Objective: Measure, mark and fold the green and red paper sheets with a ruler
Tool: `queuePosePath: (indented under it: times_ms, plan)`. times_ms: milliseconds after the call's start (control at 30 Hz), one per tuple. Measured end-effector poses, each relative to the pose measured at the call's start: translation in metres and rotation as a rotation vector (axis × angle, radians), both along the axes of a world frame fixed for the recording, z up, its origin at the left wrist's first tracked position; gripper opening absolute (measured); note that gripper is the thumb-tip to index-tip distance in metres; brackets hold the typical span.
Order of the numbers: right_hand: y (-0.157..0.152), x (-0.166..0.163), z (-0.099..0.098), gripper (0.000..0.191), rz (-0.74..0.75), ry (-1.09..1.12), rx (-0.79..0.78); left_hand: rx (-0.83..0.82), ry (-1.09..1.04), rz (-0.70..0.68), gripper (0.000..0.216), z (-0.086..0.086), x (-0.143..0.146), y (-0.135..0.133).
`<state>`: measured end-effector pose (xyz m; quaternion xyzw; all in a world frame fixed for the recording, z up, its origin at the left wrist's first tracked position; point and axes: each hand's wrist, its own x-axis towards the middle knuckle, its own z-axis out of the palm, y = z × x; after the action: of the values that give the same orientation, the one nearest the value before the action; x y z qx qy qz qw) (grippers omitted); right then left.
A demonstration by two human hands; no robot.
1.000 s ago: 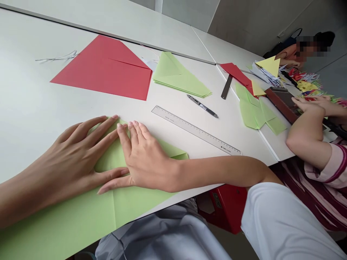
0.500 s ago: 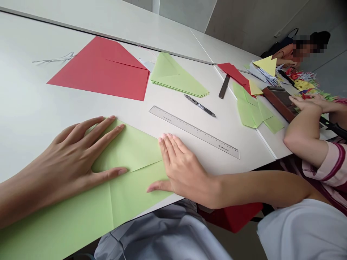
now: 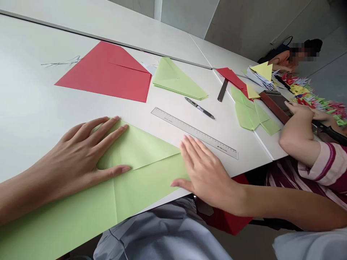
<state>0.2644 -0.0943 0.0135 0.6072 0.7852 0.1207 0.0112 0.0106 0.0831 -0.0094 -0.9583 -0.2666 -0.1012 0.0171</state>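
A large light green sheet of paper [image 3: 81, 216] lies along the table's near edge, its upper part folded over into a slanting flap [image 3: 146, 144]. My left hand [image 3: 84, 155] rests flat on the folded part, fingers spread and thumb on the flap. At the sheet's right end my right hand [image 3: 207, 169] lies flat, fingers stretched out and thumb apart, touching the paper near the flap's pointed tip. A crease runs across the sheet below my left hand. The right end of the paper is partly hidden under my right hand.
Beyond my hands lie a clear ruler [image 3: 195, 133], a pen [image 3: 200, 107], folded red paper [image 3: 108, 76] and a green folded stack [image 3: 176, 79]. To the right, a person's arm [image 3: 300, 130] reaches over a paper cutter [image 3: 276, 104], near green pieces [image 3: 251, 112] and colourful folded paper.
My right hand has slid to the right along the flap's edge, toward its tip. My left hand stays on the paper. The view has shifted slightly.
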Motion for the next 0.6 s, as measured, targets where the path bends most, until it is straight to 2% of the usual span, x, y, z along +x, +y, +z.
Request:
queuePosePath:
  times_ms: [67, 167, 300, 400, 600]
  plan:
    - [0.008, -0.022, 0.004, 0.104, 0.095, 0.137, 0.044, -0.008, 0.010, 0.011, 0.092, 0.001, 0.000, 0.000]
    - [0.029, -0.063, 0.003, 0.107, 0.317, 0.250, -0.003, 0.015, 0.009, -0.011, 0.097, -0.002, -0.002, 0.004]
    - [0.050, -0.093, -0.008, 0.110, 0.238, 0.295, -0.075, 0.056, 0.002, -0.035, 0.094, -0.009, -0.005, 0.008]
    - [0.050, -0.086, -0.013, 0.111, 0.215, 0.324, -0.099, 0.027, 0.005, -0.049, 0.087, -0.007, -0.005, 0.004]
    - [0.027, -0.048, -0.016, 0.104, 0.140, 0.391, -0.118, 0.010, 0.047, -0.040, 0.084, 0.004, -0.001, -0.003]
